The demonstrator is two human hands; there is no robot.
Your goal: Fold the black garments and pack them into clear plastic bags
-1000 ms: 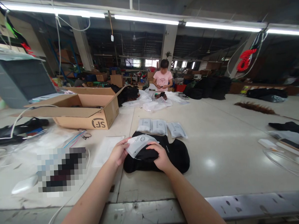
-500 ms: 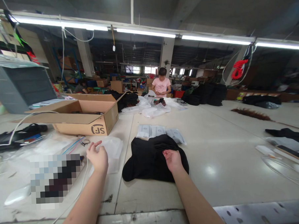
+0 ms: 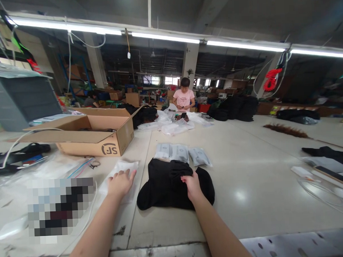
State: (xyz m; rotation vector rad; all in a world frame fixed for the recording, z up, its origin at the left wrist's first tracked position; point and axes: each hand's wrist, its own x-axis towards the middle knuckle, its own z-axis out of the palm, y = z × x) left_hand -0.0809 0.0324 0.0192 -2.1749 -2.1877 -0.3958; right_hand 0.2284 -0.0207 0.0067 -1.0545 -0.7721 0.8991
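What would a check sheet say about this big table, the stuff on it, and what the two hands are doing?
Surface: pale table, shiny, scuffed dark near the front edge.
Job's things: black garment lying bunched; clear plastic bag flat beside it; three small grey packets in a row just behind.
Clutter: open cardboard box; more clear bags and black items on the left; brown hair bundle far right.
Grippers: left hand flat on the plastic bag; right hand gripping a fold of the garment.
Cables: white cable looping left; thin wire right.
Surroundings: a person in a pink shirt at the far end; ceiling strip lights.
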